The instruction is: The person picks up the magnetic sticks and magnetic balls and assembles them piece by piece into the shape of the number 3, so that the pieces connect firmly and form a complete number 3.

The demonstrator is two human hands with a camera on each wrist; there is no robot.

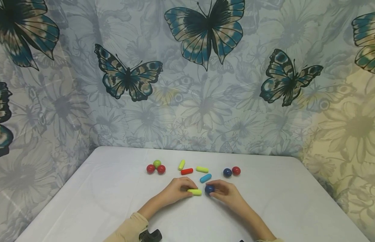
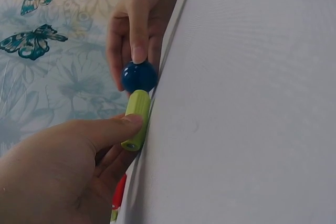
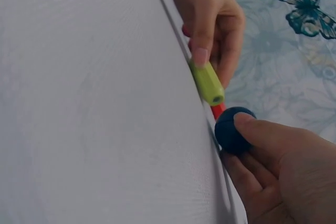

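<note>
My left hand (image 1: pixel 179 190) pinches a yellow-green ribbed rod (image 1: pixel 195 192) between thumb and fingers, just above or on the white table. In the left wrist view the end of this rod (image 2: pixel 137 108) shows a small metallic dot. A dark blue ball (image 1: pixel 209 189) is held between the thumb and fingers of my right hand (image 1: pixel 228 195). The rod's free end points at the ball (image 3: pixel 233 129). A small gap separates them in the head view. Behind the hands lies a light blue rod (image 1: pixel 205 178).
On the white table (image 1: pixel 115 201), beyond the hands, lie a red rod (image 1: pixel 186 171) and two yellow-green rods (image 1: pixel 202 169). Two red balls and a green ball (image 1: pixel 157 163) sit together at the left. Another dark blue ball (image 1: pixel 227 172) stands beside a red ball (image 1: pixel 236 170) at the right.
</note>
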